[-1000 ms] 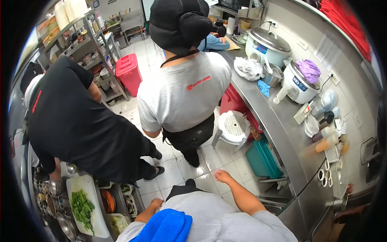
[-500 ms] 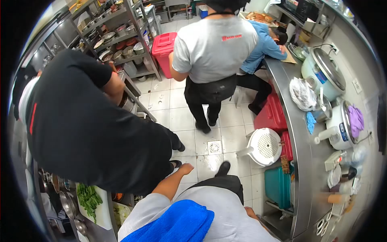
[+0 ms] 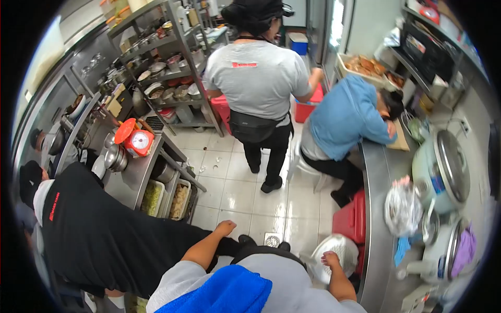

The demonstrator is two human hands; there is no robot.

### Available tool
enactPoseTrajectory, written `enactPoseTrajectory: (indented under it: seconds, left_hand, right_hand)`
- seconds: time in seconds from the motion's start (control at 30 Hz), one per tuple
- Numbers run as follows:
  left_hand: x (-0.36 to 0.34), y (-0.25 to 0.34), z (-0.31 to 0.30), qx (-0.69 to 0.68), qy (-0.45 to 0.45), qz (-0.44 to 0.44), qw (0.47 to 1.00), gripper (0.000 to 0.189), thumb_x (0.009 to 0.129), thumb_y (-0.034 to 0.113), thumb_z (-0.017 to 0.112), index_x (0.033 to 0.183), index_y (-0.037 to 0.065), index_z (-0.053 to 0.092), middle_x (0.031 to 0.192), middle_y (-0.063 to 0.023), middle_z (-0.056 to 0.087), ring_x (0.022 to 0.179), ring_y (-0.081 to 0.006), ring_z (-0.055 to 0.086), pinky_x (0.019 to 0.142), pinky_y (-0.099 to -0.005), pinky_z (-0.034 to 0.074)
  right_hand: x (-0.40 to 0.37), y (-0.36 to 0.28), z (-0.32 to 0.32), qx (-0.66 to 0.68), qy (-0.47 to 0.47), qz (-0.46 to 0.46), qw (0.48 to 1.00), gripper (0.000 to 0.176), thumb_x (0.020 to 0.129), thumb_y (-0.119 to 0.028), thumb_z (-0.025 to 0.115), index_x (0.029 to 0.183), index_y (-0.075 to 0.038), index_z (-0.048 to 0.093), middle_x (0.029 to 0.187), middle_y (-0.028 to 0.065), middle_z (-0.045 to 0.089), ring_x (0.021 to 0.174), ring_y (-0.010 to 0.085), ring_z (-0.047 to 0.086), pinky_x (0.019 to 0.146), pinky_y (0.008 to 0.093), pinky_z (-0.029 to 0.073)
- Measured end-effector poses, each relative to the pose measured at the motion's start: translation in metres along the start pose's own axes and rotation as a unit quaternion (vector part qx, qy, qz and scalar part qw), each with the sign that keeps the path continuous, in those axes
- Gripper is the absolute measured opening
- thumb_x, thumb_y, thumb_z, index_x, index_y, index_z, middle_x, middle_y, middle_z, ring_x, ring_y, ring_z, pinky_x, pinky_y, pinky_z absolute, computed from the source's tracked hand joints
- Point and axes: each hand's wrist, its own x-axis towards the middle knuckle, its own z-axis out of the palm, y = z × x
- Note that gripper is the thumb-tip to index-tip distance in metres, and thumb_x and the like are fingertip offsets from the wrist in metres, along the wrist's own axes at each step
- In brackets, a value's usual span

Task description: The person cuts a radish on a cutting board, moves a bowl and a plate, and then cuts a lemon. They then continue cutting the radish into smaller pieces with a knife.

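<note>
My left hand (image 3: 225,228) hangs in front of me over the tiled floor, fingers curled in, with nothing seen in it. It is nearest to the black apron (image 3: 141,245) of a person bent forward on my left. On the right, my right hand (image 3: 330,258) is low, its fingers loosely bent and a little apart, holding nothing. In this view it overlaps the white plastic stool (image 3: 342,249) with a perforated seat. A blue towel (image 3: 224,292) lies over my shoulder and chest.
A person in a grey shirt (image 3: 255,73) stands ahead in the aisle. Another in a blue jacket (image 3: 339,120) sits leaning on the steel counter (image 3: 378,172), which carries rice cookers (image 3: 436,172). At left, a steel table (image 3: 130,175) bears a red scale (image 3: 136,142). A floor drain (image 3: 272,239) lies ahead.
My view has shifted forward and tilted up. My right hand has swung out into sight beside the stool. The grey-shirted person has moved away, and the scale and table now show.
</note>
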Motion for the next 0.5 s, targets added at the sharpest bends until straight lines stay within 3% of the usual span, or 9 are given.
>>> enactPoseTrajectory:
  seconds: [0.07,0.13,0.23,0.3,0.37,0.4,0.43,0.47,0.5]
  left_hand:
    - [0.007,-0.003,-0.006,-0.094,0.035,-0.056,0.993,0.039,0.087,0.039,0.058,0.1,0.004,0.068,0.097,-0.0152,0.069,0.084,-0.0258,0.068,0.076,-0.0393,0.051]
    - [0.003,-0.001,-0.011,-0.201,0.046,-0.117,0.971,0.036,0.087,0.038,0.059,0.102,0.007,0.068,0.091,-0.0096,0.069,0.075,-0.0201,0.066,0.068,-0.0373,0.051]
    - [-0.004,0.0,-0.014,-0.252,0.018,-0.171,0.952,0.031,0.089,0.036,0.059,0.102,0.009,0.067,0.086,-0.0064,0.067,0.072,-0.0179,0.064,0.064,-0.0313,0.048]
    - [-0.01,0.016,-0.022,-0.323,0.0,-0.2,0.925,0.028,0.089,0.034,0.059,0.1,0.01,0.067,0.087,-0.0052,0.067,0.078,-0.0155,0.062,0.066,-0.0281,0.046]
    - [0.002,0.031,-0.017,-0.397,-0.026,-0.205,0.894,0.025,0.09,0.033,0.059,0.098,0.01,0.067,0.09,-0.0042,0.067,0.086,-0.0137,0.061,0.071,-0.0278,0.046]
    - [0.018,0.036,-0.019,-0.425,-0.042,-0.196,0.883,0.024,0.09,0.032,0.06,0.098,0.01,0.067,0.093,-0.0038,0.067,0.09,-0.0128,0.06,0.074,-0.0283,0.046]
    - [0.019,0.046,-0.017,-0.385,0.106,-0.131,0.907,0.021,0.089,0.028,0.061,0.096,0.009,0.067,0.084,-0.0028,0.065,0.079,-0.0107,0.06,0.066,-0.0285,0.046]
    - [0.046,0.004,0.0,-0.324,0.234,-0.095,0.912,0.017,0.089,0.024,0.061,0.092,0.008,0.067,0.072,0.0001,0.06,0.065,-0.0086,0.056,0.055,-0.0269,0.044]
    - [0.042,0.008,-0.014,-0.416,0.259,-0.075,0.869,0.014,0.09,0.022,0.058,0.089,0.009,0.065,0.065,0.0018,0.055,0.055,-0.0083,0.052,0.047,-0.0255,0.04]
  right_hand:
    - [0.027,-0.075,-0.011,-0.033,0.007,-0.034,0.999,0.02,0.088,-0.024,0.056,0.1,-0.009,0.059,0.082,0.0091,0.068,0.063,0.0185,0.065,0.049,0.0334,0.049]
    - [0.054,-0.141,-0.01,-0.055,-0.02,-0.051,0.997,0.022,0.09,-0.025,0.058,0.106,-0.01,0.057,0.089,0.0099,0.067,0.069,0.0192,0.063,0.059,0.0328,0.05]
    - [0.056,-0.22,0.013,-0.044,-0.046,-0.094,0.994,0.018,0.092,-0.024,0.056,0.104,-0.01,0.057,0.087,0.0095,0.066,0.07,0.0176,0.062,0.061,0.03,0.049]
    - [0.056,-0.245,0.028,-0.013,-0.081,-0.168,0.982,0.016,0.093,-0.022,0.055,0.101,-0.009,0.058,0.087,0.0086,0.066,0.07,0.0176,0.062,0.061,0.0286,0.049]
    - [0.04,-0.244,0.035,0.025,-0.119,-0.137,0.983,0.016,0.094,-0.022,0.055,0.1,-0.008,0.059,0.09,0.0085,0.066,0.07,0.0167,0.062,0.062,0.0273,0.05]
    - [0.027,-0.242,0.036,-0.037,-0.149,-0.136,0.979,0.016,0.094,-0.022,0.054,0.101,-0.009,0.06,0.09,0.008,0.066,0.072,0.0163,0.062,0.063,0.0277,0.05]
    - [0.009,-0.241,0.034,-0.1,-0.179,-0.13,0.97,0.016,0.095,-0.021,0.053,0.101,-0.009,0.061,0.09,0.0076,0.067,0.073,0.016,0.063,0.064,0.028,0.051]
    - [-0.025,-0.262,0.044,-0.174,-0.144,-0.016,0.974,0.017,0.096,-0.022,0.053,0.102,-0.009,0.063,0.088,0.0059,0.067,0.08,0.0158,0.063,0.069,0.0299,0.052]
    - [-0.031,-0.258,0.044,-0.182,-0.159,0.006,0.97,0.018,0.095,-0.023,0.054,0.102,-0.009,0.063,0.088,0.0052,0.067,0.076,0.0157,0.065,0.066,0.0294,0.052]
